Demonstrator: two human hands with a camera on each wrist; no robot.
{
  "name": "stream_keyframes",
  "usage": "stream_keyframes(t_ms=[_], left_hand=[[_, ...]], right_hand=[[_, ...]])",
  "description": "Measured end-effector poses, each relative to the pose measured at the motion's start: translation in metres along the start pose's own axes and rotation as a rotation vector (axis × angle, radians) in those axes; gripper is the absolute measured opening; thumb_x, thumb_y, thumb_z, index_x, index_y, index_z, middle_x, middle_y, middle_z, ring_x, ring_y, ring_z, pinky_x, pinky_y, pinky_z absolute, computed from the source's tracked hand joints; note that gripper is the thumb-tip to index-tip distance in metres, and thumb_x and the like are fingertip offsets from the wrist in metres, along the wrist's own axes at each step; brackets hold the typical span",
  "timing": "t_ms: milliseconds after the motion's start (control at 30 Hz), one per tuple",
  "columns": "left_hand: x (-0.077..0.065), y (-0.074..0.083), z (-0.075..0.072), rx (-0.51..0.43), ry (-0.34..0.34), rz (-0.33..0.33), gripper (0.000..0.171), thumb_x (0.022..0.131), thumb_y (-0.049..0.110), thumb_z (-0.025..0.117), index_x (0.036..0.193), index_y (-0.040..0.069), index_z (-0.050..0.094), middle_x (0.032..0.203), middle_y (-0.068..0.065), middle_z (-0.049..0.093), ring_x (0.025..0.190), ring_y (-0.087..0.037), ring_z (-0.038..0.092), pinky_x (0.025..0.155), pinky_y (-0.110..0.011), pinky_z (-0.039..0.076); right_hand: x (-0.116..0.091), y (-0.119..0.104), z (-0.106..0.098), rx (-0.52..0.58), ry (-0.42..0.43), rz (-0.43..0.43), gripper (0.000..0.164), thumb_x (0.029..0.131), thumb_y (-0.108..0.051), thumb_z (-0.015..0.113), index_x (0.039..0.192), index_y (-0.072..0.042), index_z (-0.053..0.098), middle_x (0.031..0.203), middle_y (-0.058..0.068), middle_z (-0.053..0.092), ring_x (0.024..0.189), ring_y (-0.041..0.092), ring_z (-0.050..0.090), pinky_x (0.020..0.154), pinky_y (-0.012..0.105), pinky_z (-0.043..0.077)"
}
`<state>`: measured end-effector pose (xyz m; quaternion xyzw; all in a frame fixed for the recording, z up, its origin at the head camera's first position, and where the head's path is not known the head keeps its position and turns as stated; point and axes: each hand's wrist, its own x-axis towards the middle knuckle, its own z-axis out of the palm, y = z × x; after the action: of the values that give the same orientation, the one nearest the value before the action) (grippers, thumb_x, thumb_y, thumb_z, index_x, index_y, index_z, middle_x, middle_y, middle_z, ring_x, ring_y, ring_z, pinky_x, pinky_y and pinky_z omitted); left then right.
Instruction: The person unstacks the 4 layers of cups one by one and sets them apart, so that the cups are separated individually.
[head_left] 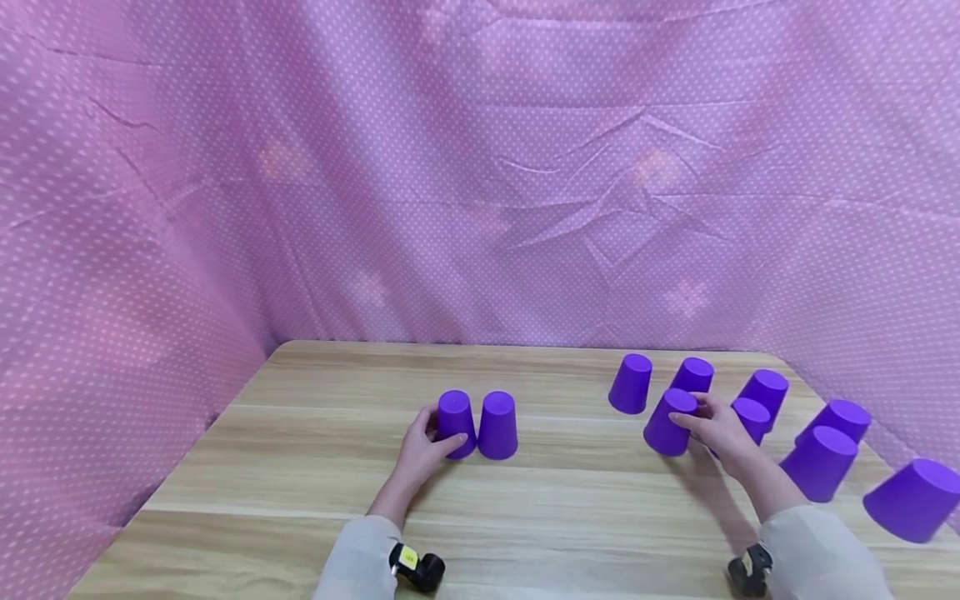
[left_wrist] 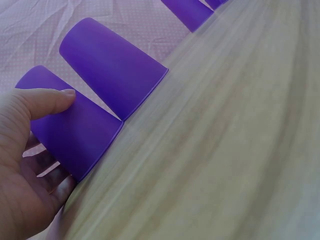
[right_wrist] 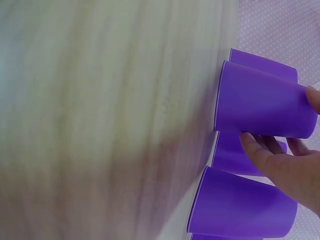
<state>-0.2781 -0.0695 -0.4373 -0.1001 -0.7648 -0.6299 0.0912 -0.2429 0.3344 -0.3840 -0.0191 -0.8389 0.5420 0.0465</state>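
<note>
Upside-down purple cups stand on the wooden table. My left hand (head_left: 420, 452) holds one purple cup (head_left: 456, 421), its thumb across the near side and its fingers around the far side. Beside that cup stands a second cup (head_left: 498, 429), their rims touching or nearly so in the left wrist view. Further right, my right hand (head_left: 727, 437) grips another upside-down cup (head_left: 663, 429) from its right side. In the right wrist view this held cup (right_wrist: 265, 100) has its rim at the table surface; whether it touches I cannot tell.
Several more upside-down purple cups stand around and behind my right hand, among them one at the back (head_left: 630, 385) and one at the far right (head_left: 915, 500). A pink dotted cloth (head_left: 480, 208) hangs behind the wooden table (head_left: 300, 467) and at its sides.
</note>
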Motion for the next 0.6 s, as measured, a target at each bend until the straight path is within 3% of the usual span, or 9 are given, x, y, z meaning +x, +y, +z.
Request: stream_keyframes(t_ms=[333,467,600], left_hand=[[0.0,0.001,0.0,0.004,0.004,-0.031,0.061,0.069,0.006,0.069,0.121,-0.005,0.039,0.114,-0.024,0.046,0.107,-0.035,0.043,0.092,-0.041,0.034],[0.001,0.002,0.0,-0.004,0.003,-0.028,0.062,0.069,0.006,0.069,0.121,-0.006,0.038,0.116,-0.025,0.044,0.109,-0.036,0.041,0.093,-0.042,0.032],[0.001,0.003,0.0,-0.003,0.002,-0.035,0.061,0.069,0.005,0.069,0.121,-0.005,0.039,0.116,-0.025,0.045,0.109,-0.036,0.041,0.092,-0.042,0.033]], right_hand=[[0.001,0.0,-0.001,-0.046,0.0,0.022,0.06,0.081,-0.016,0.059,0.124,0.011,0.026,0.113,0.03,0.04,0.081,0.007,0.048,0.075,0.031,0.045],[0.003,-0.005,-0.003,-0.052,-0.009,0.002,0.061,0.082,-0.016,0.058,0.125,0.012,0.025,0.113,0.032,0.038,0.091,0.023,0.049,0.082,0.039,0.042],[0.005,-0.01,-0.008,-0.065,-0.025,-0.016,0.064,0.083,-0.019,0.057,0.126,0.012,0.023,0.117,0.037,0.034,0.104,0.041,0.04,0.087,0.046,0.037]])
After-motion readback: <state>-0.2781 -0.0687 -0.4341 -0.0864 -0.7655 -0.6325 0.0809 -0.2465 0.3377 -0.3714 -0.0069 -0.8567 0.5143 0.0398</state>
